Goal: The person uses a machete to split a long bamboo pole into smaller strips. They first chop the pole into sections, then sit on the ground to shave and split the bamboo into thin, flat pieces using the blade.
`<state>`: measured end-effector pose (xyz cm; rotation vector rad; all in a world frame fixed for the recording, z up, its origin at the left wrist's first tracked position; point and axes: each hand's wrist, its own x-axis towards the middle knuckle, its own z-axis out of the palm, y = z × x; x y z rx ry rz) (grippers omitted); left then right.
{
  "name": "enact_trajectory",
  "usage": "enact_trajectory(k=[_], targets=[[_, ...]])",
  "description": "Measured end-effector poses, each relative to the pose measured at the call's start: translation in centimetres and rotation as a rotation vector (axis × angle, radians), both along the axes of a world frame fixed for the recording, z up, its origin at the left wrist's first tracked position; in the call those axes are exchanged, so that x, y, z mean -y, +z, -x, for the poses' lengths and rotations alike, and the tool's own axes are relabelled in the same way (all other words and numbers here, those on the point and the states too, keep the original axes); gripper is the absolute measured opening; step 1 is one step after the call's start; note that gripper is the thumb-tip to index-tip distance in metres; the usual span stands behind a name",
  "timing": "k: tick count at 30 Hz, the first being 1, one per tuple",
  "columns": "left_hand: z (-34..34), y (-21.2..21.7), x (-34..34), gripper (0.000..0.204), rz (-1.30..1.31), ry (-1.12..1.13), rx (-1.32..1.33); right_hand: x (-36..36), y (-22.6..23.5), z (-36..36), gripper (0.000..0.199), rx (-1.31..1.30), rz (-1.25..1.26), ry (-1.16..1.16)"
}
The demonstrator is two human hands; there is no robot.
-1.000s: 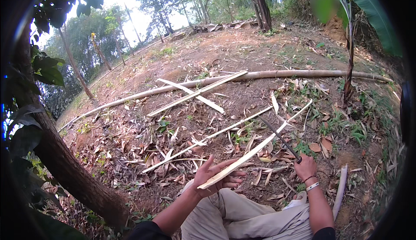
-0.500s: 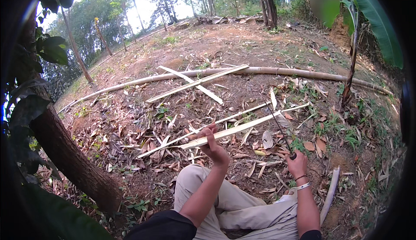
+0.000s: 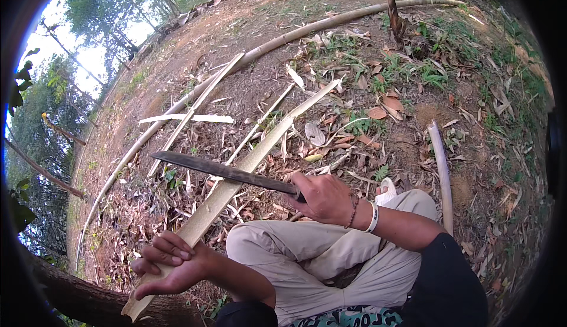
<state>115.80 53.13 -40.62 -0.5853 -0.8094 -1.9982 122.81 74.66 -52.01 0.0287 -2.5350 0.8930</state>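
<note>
My left hand (image 3: pixel 177 263) is wrapped around the near end of a wide, pale split bamboo strip (image 3: pixel 267 144), which slants up and away to the right. In my right hand (image 3: pixel 325 198) is the handle of a long, dark-bladed machete (image 3: pixel 204 164). Its blade lies crosswise over the strip's middle, tip to the left; whether it touches the strip I cannot tell. A thinner bamboo strip (image 3: pixel 255 127) rests on the ground behind the wide one, partly covered by it.
Farther off, two split strips cross, one long (image 3: pixel 198 105) and one short (image 3: pixel 207 118), by a long bamboo pole (image 3: pixel 298 33). A short, curved pole (image 3: pixel 440 173) lies at my right. A tree trunk (image 3: pixel 88 297) stands at lower left; dry leaves litter the ground.
My left hand has closed around the bamboo strip and drawn it nearer. The machete has swung leftward across it with my right hand. The view has turned to the right and tilted.
</note>
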Motion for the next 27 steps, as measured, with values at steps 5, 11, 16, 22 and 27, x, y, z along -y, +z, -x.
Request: enact_trajectory(k=[5,11,16,22,27], targets=[[-1.1,-0.3,0.1,0.061,-0.028,0.022,0.051,-1.9,-3.6,1.2,0.030,0.072,-0.085,0.008],[1.5,-2.1,0.7,0.066,-0.063,0.044,0.113,-5.4,-4.9,3.8,0.042,0.231,0.024,-0.218],[2.8,-3.6,2.1,0.077,0.116,-0.109,-0.142,-0.9,0.0,1.8,0.045,0.068,-0.133,0.102],[3.4,-4.4,0.2,0.076,0.012,-0.258,-0.081,-10.2,-7.1,5.3,0.040,0.219,-0.097,-0.278],[3.8,-3.0,-0.6,0.078,-0.031,-0.165,0.014,-3.8,0.1,4.0,0.042,0.104,-0.103,0.028]])
